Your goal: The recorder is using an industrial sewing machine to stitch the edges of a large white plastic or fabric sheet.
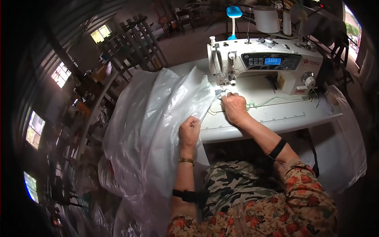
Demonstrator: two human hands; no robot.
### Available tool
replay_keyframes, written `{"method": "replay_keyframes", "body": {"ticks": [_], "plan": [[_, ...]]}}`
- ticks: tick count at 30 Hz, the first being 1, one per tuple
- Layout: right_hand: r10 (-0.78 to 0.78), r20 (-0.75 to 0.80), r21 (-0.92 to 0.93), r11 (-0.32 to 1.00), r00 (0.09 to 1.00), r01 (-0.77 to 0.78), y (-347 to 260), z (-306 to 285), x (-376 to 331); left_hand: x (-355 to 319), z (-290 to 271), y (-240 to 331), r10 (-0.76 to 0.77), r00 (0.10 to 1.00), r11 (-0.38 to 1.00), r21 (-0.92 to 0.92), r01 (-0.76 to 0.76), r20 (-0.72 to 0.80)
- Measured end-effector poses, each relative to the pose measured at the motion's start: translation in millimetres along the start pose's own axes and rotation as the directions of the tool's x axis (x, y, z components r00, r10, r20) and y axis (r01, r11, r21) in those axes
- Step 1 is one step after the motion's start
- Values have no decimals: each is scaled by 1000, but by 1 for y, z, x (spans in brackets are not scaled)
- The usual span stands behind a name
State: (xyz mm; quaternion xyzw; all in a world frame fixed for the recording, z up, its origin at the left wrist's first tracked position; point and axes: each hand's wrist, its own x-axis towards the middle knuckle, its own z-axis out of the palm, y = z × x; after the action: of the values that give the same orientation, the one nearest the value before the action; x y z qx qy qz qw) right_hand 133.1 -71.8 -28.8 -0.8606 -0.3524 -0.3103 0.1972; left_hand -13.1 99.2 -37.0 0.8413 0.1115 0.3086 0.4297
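I'm seeing the right hand [234, 107] pressing flat, fingers pinching the clear plastic sheet [158, 126] edge just before the sewing machine [264, 65] needle, nearer it, while the left hand [189, 131] is fisting the sheet further back, left of the machine.

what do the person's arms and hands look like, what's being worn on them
Both hands are bare, no gloves. The left hand has a gold-coloured bracelet or watch at the wrist and a black strap further up the forearm. The right hand has a black band on the forearm. Both arms wear floral sleeves, orange-red flowers on a pale ground, pushed up.
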Motion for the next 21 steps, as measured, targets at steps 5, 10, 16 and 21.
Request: {"method": "replay_keyframes", "body": {"ticks": [5, 10, 16, 21], "plan": [[150, 48, -16, 989, 987, -150, 34, -23, -23, 3, -3, -4, -13, 999, 1000, -22, 14, 47], [-46, -138, 29, 998, 989, 51, 31, -67, -38, 9, -9, 17, -21, 989, 998, -59, 30, 148], [73, 84, 864, 492, 994, -109, -88, -64, -121, 10, 8, 83, -60, 898, 936, -289, 203, 437], [269, 647, 750, -390, 713, -534, -91, -48, -136, 3, -7, 127, 95, 844, 883, -436, 174, 528]]}}
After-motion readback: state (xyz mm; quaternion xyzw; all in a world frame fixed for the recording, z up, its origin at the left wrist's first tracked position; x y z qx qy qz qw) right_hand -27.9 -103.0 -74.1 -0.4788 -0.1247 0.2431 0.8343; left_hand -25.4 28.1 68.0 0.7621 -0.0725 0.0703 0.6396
